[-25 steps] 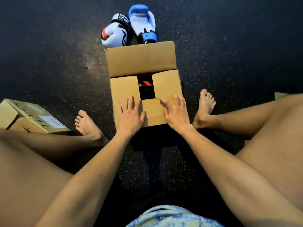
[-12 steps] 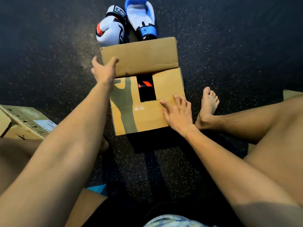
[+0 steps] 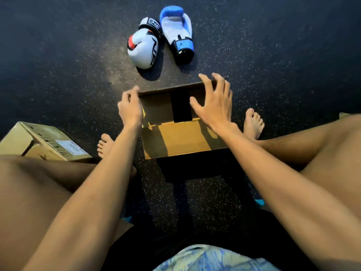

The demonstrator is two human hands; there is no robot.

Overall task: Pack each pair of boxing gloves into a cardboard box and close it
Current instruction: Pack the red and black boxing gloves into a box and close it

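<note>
Two gloves beyond box; cuff lettering unclear.

white glove cuff reads "ne"; box label illegible.

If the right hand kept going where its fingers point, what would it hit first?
The right hand would probably meet the box's raised far flap, just at its fingertips; depth is unclear.

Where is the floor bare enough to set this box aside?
Bare floor: left of the white glove, beyond the second box; and right of the blue glove, beyond the right foot. Tight: between gloves and cardboard box, where left hand and right hand touch the far flap.
</note>
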